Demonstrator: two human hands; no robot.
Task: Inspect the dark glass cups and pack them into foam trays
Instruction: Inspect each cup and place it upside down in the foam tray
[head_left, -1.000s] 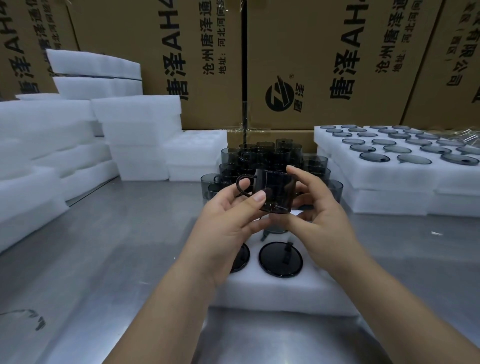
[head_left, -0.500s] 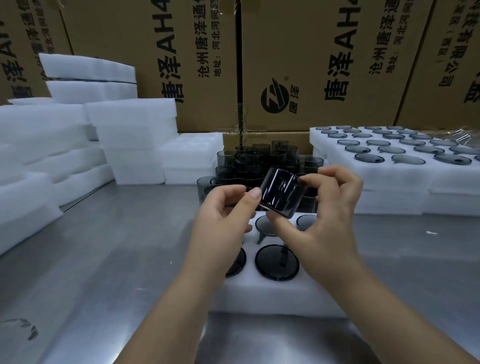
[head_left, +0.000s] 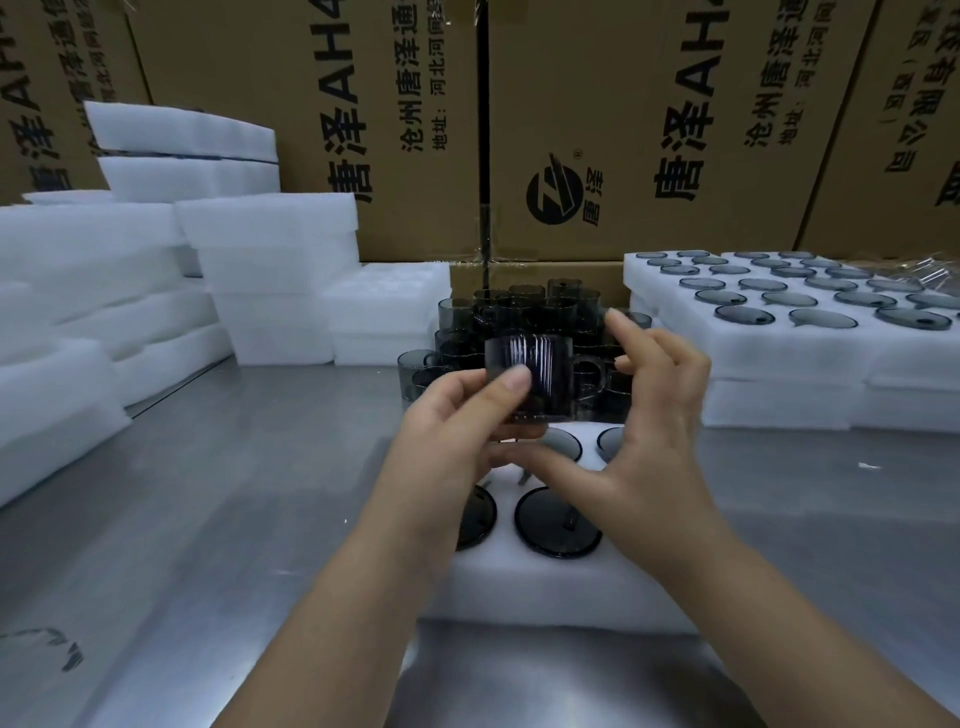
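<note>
I've got the left grip (head_left: 452, 431) pinching the dark cup (head_left: 543, 358), thumb on its ribbed side. The cup is upright above the foam tray (head_left: 545, 587) on the bench (head_left: 208, 519), handle pointing right. The right grip (head_left: 660, 431) is spread beside the handle, thumb reaching under the cup.

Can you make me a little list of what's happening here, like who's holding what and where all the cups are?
Held cup: dark ribbed glass, handle pointing right
Left hand: grips the held cup, thumb on its front
Right hand: fingers open beside the handle, thumb below the cup
Front tray: white foam, dark cups in some holes
Loose cups: bunched behind the front tray
Right trays: stacked, top one holding rows of cups
Table: shiny metal
</note>
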